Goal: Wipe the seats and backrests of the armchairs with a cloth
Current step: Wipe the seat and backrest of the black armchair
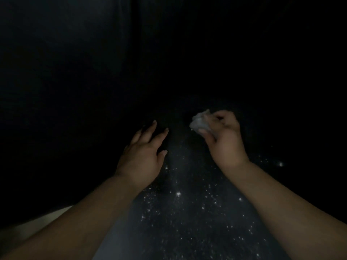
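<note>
The scene is very dark. My right hand (pixel 223 136) grips a small crumpled pale cloth (pixel 200 122), bunched between thumb and fingers, held against or just over a black surface. My left hand (pixel 144 154) lies to its left with the fingers straight and spread, resting on the same dark surface, which looks like the armchair's upholstery (pixel 93 81). The chair's seat and backrest cannot be told apart in the dark.
Below the hands a dark fabric with glittering white specks (pixel 187 212) runs down to the bottom edge. A pale strip of floor or edge (pixel 37 224) shows at the lower left. Everything above the hands is black.
</note>
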The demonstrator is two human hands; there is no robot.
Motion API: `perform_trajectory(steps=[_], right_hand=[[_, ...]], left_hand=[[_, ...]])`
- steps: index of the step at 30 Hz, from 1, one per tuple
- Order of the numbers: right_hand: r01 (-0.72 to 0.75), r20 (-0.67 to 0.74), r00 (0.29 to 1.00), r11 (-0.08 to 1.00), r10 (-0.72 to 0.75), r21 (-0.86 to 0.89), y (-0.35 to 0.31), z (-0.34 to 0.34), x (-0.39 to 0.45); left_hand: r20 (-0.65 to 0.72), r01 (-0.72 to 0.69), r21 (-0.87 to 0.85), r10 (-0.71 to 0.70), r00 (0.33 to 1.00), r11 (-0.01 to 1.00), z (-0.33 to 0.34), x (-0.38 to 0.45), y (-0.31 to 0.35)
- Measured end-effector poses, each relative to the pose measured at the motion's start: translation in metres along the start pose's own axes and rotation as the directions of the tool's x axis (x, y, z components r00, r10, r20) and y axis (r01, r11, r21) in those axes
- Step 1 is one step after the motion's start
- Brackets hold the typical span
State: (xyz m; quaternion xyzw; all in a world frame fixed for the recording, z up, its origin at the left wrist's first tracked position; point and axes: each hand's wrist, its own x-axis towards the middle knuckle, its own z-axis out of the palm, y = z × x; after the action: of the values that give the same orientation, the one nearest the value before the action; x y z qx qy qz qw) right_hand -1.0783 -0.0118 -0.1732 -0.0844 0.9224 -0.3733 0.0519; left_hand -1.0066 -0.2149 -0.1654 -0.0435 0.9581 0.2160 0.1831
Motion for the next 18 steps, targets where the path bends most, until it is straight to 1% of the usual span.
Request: perform_trajectory(steps=[1, 4, 5, 7, 8, 9, 10, 11, 12, 14, 15, 16, 18], right_hand=[[0.025, 0.013, 1.000, 1.000, -0.025, -0.007, -0.004, 0.005, -0.001], [0.191, 0.143, 0.974, 0.978, -0.178, -0.088, 0.000, 0.003, -0.025], [0.203, 0.159, 0.969, 0.976, -0.189, -0.081, 0.008, -0.003, -0.033], [0.116, 0.115, 0.987, 0.992, -0.110, -0.052, 0.022, -0.016, -0.031], [0.059, 0.054, 0.997, 0.996, -0.055, -0.067, 0.024, -0.017, -0.025], [0.048, 0.001, 0.999, 0.994, -0.049, -0.101, 0.026, -0.015, -0.016], [-0.006, -0.045, 0.999, 0.997, 0.002, -0.081, 0.025, -0.010, -0.008], [0.030, -0.079, 0.996, 0.989, -0.042, -0.143, 0.021, -0.001, -0.002], [0.031, -0.055, 0.998, 0.988, -0.039, -0.153, 0.012, 0.008, 0.001], [0.153, 0.063, 0.988, 0.970, -0.143, -0.187, 0.011, 0.019, -0.011], [0.188, 0.114, 0.979, 0.961, -0.168, -0.201, 0.012, 0.020, -0.019], [0.225, 0.142, 0.970, 0.945, -0.195, -0.237, 0.015, 0.016, -0.024], [0.298, 0.151, 0.952, 0.911, -0.265, -0.284, 0.028, -0.004, -0.030]], left_hand=[[-0.005, -0.001, 0.005, 0.002, 1.000, 1.000, 0.001, 0.000, 0.000], [-0.016, -0.005, 0.004, 0.005, 1.000, 1.000, 0.002, -0.001, -0.002], [-0.017, -0.007, 0.000, 0.007, 1.000, 1.000, 0.002, -0.001, -0.002], [-0.020, -0.008, -0.014, 0.008, 1.000, 1.000, 0.003, 0.000, -0.002], [-0.023, -0.007, -0.019, 0.007, 1.000, 1.000, 0.004, -0.001, -0.002], [-0.028, -0.006, -0.018, 0.005, 1.000, 1.000, 0.005, -0.001, -0.001], [-0.034, -0.005, -0.016, 0.004, 0.999, 1.000, 0.005, -0.001, -0.001], [-0.040, -0.005, -0.015, 0.005, 0.999, 1.000, 0.006, -0.001, 0.000], [-0.043, -0.007, -0.015, 0.006, 0.999, 1.000, 0.006, -0.001, 0.001], [-0.036, -0.011, -0.020, 0.011, 0.999, 1.000, 0.005, -0.001, 0.000], [-0.029, -0.015, -0.019, 0.015, 0.999, 1.000, 0.003, 0.000, 0.000], [-0.025, -0.021, -0.015, 0.021, 0.999, 1.000, 0.002, 0.000, -0.001], [-0.028, -0.024, -0.025, 0.023, 0.999, 0.999, -0.002, 0.001, -0.001]])
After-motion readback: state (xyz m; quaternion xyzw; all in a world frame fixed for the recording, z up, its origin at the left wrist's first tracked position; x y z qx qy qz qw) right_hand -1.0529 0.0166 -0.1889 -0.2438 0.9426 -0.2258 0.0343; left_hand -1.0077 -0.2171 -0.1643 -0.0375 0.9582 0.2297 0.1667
